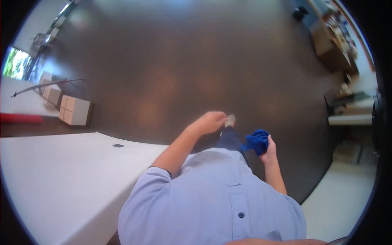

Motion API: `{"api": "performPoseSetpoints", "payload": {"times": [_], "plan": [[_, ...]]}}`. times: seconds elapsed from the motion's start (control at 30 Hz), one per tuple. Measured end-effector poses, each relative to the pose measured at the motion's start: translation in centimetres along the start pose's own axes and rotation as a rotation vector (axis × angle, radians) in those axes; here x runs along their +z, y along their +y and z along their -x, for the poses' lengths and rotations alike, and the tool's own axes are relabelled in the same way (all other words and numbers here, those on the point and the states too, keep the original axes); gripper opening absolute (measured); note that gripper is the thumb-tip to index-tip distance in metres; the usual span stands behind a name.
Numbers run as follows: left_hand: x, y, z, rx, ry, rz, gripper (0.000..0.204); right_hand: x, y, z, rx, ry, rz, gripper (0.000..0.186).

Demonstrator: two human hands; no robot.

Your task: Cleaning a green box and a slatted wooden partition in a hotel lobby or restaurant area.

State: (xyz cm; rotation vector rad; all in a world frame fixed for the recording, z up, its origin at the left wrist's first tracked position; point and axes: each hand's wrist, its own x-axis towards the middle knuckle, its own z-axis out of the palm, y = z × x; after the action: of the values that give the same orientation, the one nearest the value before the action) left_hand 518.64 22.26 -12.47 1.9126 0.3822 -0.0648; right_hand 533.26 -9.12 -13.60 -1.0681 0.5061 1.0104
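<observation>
Right hand (268, 150) is clamped on a crumpled blue cloth (257, 141), out over the dark floor (192, 61) to the right of the body; the cloth hides most of the fingers. Left hand (211, 122) is curled, but can't tell if its fingers are together or apart, tips are too blurry against the shoe (230, 120). Trousers (229, 139) are mostly cut off by the shirt (212, 188).

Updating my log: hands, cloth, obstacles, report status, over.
Right hand: gripping blue cloth. Left hand: nothing visible in it. White table on left side.
</observation>
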Motion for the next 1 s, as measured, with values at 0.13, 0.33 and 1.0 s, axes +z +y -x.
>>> {"api": "performPoseSetpoints", "payload": {"times": [0.13, 0.33, 1.0], "plan": [[-10.1, -2.4, -9.6, -0.156, 0.064, 0.117, 0.031, 12.9, -8.3, -16.4, 0.033, 0.012, 0.142, 0.042], [-27.7, -10.5, -17.9, -0.551, 0.403, 0.252, 0.03, 45.8, -10.6, -37.7, 0.384, -0.311, 0.459, 0.036], [-103.0, -39.5, -14.5, -0.4, 0.847, 0.341, 0.029, 124.5, 13.7, -71.2, 0.407, -0.317, 0.829, 0.031]]}}
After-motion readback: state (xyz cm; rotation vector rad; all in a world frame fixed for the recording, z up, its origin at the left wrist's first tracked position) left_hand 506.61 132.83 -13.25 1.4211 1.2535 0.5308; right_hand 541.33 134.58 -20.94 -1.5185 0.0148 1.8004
